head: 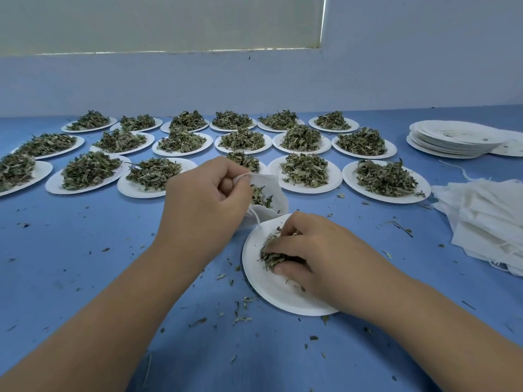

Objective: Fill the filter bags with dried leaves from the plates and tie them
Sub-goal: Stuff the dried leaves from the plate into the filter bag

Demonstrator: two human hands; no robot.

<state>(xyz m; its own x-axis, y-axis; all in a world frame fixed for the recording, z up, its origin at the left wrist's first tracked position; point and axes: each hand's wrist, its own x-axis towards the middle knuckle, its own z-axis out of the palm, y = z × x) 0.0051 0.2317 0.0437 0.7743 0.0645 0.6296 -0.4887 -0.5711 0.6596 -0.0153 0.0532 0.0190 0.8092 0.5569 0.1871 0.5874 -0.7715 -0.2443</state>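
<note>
**Filling one filter bag from the nearest plate, with many plates still to go**

A blue desk fills the view in front of you. Across its far half stand three rows of white plates, each heaped with dried green leaves, and none of them looks touched. They seem laid out so you can pull one toward you at a time.

At your right, within easy reach, lies a loose pile of flat, unfilled bags with strings trailing. Beyond it is a stack of emptied plates, probably set aside there to keep your working space free.

Directly before you sits the near plate, mostly bare white now. Your right grip rests on it, with the fingers curled around the last clump of leaves to gather them.

Your left grip hovers just behind that plate. It pinches the rim of the filter bag, holding the mouth wide and tilted toward your right side so the leaves have a short way to travel. The bag is partly filled, and dark leaves show inside its opening.

Its drawstring hangs slack and untied over the plate's far edge. Leaf crumbs are scattered on the desk around the plate.
</note>
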